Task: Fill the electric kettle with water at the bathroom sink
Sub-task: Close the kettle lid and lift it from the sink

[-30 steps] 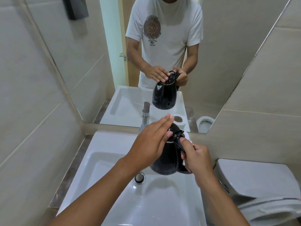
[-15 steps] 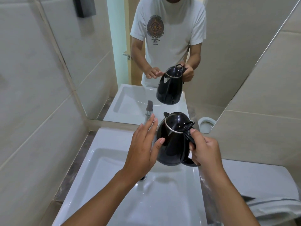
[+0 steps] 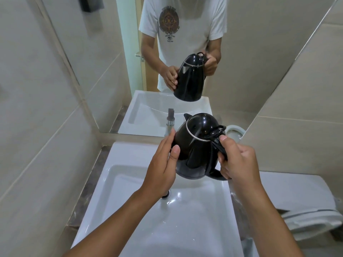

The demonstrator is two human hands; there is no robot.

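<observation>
A glossy black electric kettle (image 3: 196,145) with its lid down hangs in the air above the white rectangular sink (image 3: 130,175), tilted a little to the left. My right hand (image 3: 239,160) grips its handle at the right. My left hand (image 3: 163,164) rests flat against the kettle's left side with straight fingers. The chrome tap (image 3: 169,119) stands at the back of the sink, just left of the kettle, partly hidden by my fingers. The drain (image 3: 166,195) shows below my left wrist. No water runs.
A large mirror (image 3: 241,52) fills the wall behind the sink and shows a person holding the kettle. A white toilet cistern (image 3: 289,191) stands right of the sink. Tiled walls close in on the left and right.
My left hand came off the kettle's lid and moved down to press on its left side. The kettle rose slightly and shifted right, away from the tap.
</observation>
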